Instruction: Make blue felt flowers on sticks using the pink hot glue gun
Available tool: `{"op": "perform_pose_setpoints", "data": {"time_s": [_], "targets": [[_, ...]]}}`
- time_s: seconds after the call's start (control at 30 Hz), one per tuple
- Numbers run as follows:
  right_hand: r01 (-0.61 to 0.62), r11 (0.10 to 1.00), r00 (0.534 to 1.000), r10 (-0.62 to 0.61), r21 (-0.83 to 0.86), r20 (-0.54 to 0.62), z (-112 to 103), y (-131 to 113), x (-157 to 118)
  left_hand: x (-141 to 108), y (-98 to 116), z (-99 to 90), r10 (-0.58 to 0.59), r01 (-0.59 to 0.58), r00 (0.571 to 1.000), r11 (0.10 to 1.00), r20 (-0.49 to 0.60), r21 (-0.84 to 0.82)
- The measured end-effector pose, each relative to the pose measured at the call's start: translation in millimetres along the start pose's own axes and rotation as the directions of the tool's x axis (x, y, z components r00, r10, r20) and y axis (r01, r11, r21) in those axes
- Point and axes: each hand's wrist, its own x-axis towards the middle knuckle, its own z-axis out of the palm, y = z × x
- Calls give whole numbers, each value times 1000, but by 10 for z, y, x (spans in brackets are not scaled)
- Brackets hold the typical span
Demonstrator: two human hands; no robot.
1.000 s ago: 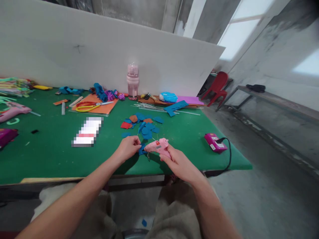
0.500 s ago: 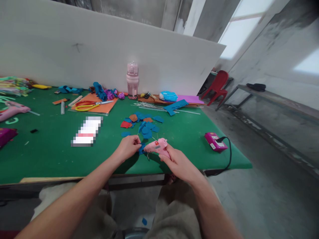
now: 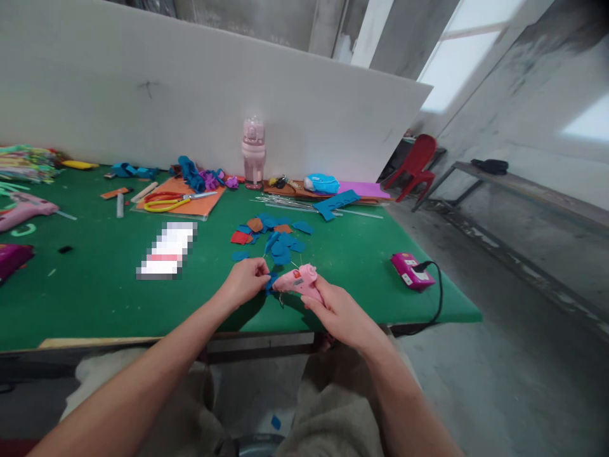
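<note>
My left hand point(image 3: 246, 279) pinches a small blue felt piece point(image 3: 271, 283) just above the green table point(image 3: 190, 304). Wrapped round the handle of a pink glue gun point(image 3: 299, 281), my right hand point(image 3: 339, 306) keeps it tilted with the nozzle pointing left. The nozzle tip is at the blue piece; whether it touches cannot be made out. Right behind both hands lies a loose pile of cut blue pieces point(image 3: 284, 242), with a few brown ones point(image 3: 255, 225) and a red one point(image 3: 241, 237) among them.
A purple power box point(image 3: 412, 271) with a black plug stands at right. Scissors point(image 3: 174, 200) rest on orange sheets point(image 3: 204, 206); a pink bottle point(image 3: 254, 153) stands at the back. A blurred-out white rectangle point(image 3: 167, 250) lies at left, and a second pink glue gun point(image 3: 27, 211) farther left.
The glue gun in my right hand has shifted very slightly left over the blue piece. My left hand keeps its place and grip.
</note>
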Motion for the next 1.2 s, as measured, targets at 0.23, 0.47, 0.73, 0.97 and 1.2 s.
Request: {"op": "perform_pose_setpoints", "data": {"time_s": [0.23, 0.47, 0.73, 0.97, 1.2], "targets": [[0, 999, 1000, -1, -39, -12, 12, 4, -8, 9, -15, 11, -1, 1, 1000, 1000, 2, -3], [-8, 999, 1000, 6, -51, -22, 3, 3, -8, 6, -8, 7, -13, 13, 1000, 1000, 10, -4], [-22, 998, 1000, 21, -57, -21, -13, -1, -12, 1, 0, 3, -15, 15, 1000, 1000, 20, -21], [-13, 997, 1000, 11, -79, -29, -23, -2, -22, -6, -7, 4, -8, 8, 1000, 1000, 19, -30], [-17, 996, 999, 14, -83, -29, -37, -2, -33, 6, -24, 13, 1, 0, 1000, 1000, 17, -30]]}}
